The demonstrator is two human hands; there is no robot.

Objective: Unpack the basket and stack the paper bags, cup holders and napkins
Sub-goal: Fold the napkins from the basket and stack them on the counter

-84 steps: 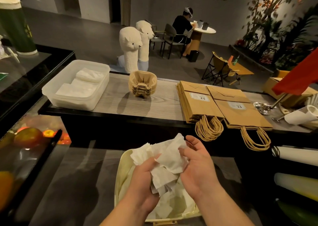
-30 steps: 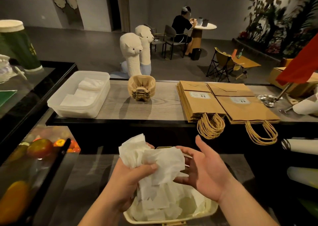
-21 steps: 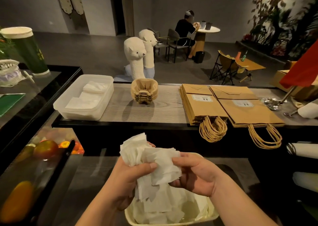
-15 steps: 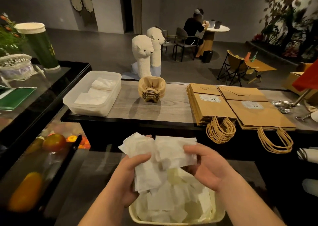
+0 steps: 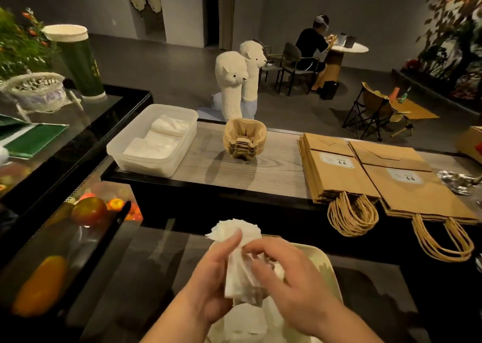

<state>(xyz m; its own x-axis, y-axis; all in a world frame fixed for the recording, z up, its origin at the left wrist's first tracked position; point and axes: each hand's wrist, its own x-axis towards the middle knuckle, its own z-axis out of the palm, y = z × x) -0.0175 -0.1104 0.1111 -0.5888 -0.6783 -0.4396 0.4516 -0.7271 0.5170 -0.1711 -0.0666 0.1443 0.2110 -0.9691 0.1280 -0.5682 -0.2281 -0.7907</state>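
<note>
The left hand (image 5: 208,282) grips one bunch of napkins (image 5: 240,272), thumb across its front. The right hand (image 5: 289,288) curls its fingers onto the same bunch from the right. The bunch stands upright, long axis vertical, its ruffled end at the top, directly above the one basket (image 5: 323,261). More loose sheets (image 5: 242,324) lie inside the basket, too crumpled to count.

Beyond the basket and to its left stands one clear tub (image 5: 182,152), its long side running away from the basket, with folded napkins (image 5: 156,144) in it. Straight beyond the basket sits one nested stack of cup holders (image 5: 244,141), openings up. Beyond the basket and to its right lie two flat stacks of bags (image 5: 336,170), side by side, their long axes pointing away from the basket and their handles hanging toward it. Farthest beyond the basket stand two alpaca figures (image 5: 230,81), upright.
</note>
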